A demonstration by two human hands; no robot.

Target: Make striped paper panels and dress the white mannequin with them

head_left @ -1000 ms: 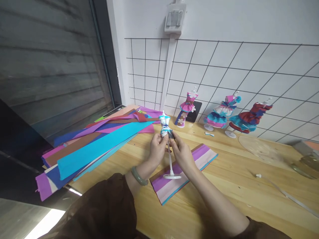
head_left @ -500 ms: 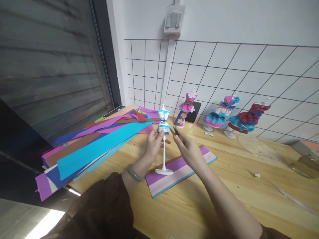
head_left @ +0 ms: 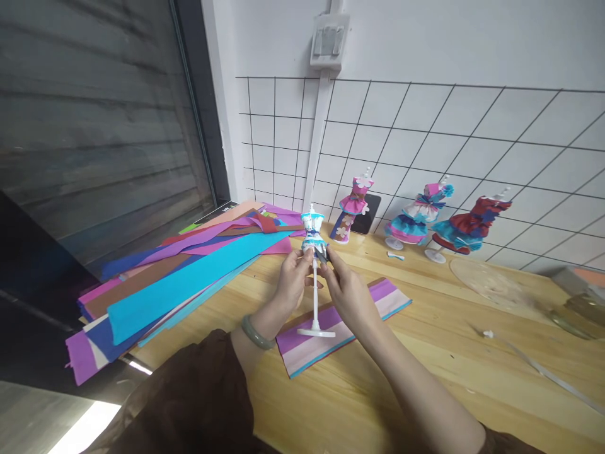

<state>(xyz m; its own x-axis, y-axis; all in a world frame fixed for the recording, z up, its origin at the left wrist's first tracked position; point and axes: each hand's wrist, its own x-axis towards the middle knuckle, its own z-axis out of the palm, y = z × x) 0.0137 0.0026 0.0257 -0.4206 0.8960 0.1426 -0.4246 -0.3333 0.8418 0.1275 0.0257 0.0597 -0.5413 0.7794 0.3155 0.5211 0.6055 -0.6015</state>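
A miniature dress form (head_left: 312, 222) on a white stand is dressed in white, turquoise and blue bits. My left hand (head_left: 293, 277) is closed on the lower edge of its torso, thumb in front. My right hand (head_left: 350, 291) pinches a small dark pointed tool (head_left: 322, 255) whose tip meets the hem of the form. Whether it is tweezers or small scissors, I cannot make out. The stand's round base (head_left: 316, 332) shows in front of a striped purple, pink and blue crepe paper piece (head_left: 340, 321) lying on the table.
To the left lies a heap of coloured crepe paper strips (head_left: 189, 268). Dressed forms in pink (head_left: 355, 205), white and blue (head_left: 418, 217), and red (head_left: 475, 227) stand along the gridded wall. A dark phone (head_left: 373, 211) leans behind; a tape roll (head_left: 579, 315) sits at right.
My right hand has come left and the tool's tip now reaches the form's hem. The form has shifted slightly to the right, and its base looks a little more tilted.
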